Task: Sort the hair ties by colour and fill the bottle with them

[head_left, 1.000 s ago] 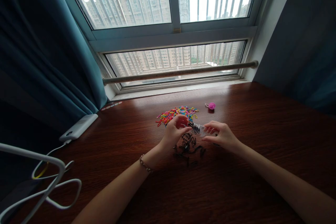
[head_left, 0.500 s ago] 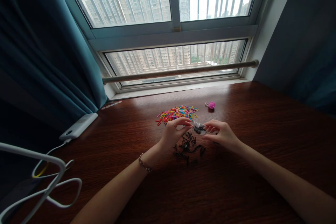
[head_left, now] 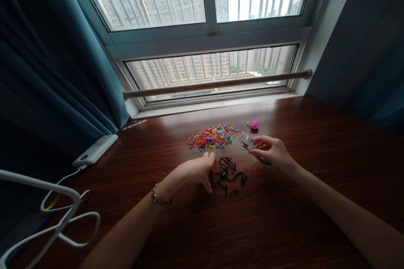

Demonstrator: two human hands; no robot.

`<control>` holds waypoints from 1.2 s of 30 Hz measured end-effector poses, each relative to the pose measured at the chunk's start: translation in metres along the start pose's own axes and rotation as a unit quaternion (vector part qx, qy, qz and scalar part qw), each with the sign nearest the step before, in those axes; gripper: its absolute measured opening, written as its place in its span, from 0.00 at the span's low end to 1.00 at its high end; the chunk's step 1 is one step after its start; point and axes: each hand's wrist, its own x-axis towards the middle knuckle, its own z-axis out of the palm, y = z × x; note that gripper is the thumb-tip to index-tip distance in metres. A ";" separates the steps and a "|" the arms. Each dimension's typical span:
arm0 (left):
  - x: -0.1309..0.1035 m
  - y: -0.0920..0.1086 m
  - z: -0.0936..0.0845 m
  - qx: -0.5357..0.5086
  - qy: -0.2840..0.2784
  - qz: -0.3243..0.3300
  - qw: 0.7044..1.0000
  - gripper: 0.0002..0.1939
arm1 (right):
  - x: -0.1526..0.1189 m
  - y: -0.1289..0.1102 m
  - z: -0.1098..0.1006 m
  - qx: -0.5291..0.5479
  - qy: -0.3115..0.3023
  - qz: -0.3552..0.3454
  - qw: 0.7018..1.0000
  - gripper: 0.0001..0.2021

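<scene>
My right hand (head_left: 273,151) pinches a small clear container (head_left: 245,139) with something dark inside, its outline partly covered by the fingers. At the left edge of a scattered pile of black bands (head_left: 225,174), my left hand (head_left: 199,170) is spread, thumb and fingers apart, holding nothing visible. Beyond both hands lies a heap of multicoloured bands (head_left: 214,136). Some dark pieces (head_left: 263,160) show on the table below my right hand.
A pink round object with a pale loop (head_left: 254,125) sits on the brown wooden table (head_left: 151,147). At the left are a white power strip or bank (head_left: 96,150) and looping white cable (head_left: 67,218). A window and rail stand behind.
My left hand has let go of the clear container and moved down and left to the black pile, opening. My right hand has moved slightly right and up with the container.
</scene>
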 end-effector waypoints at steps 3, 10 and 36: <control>0.007 0.006 0.004 -0.007 0.012 0.016 1.000 0.40 | 0.000 -0.001 -0.001 0.000 0.004 -0.003 1.000 0.22; 0.024 0.009 0.024 -0.073 0.121 0.100 0.985 0.27 | 0.000 -0.002 0.000 -0.001 0.005 -0.006 1.000 0.22; 0.027 0.004 -0.008 -0.361 0.296 0.181 0.866 0.08 | -0.005 0.002 0.005 -0.092 -0.058 -0.122 0.986 0.19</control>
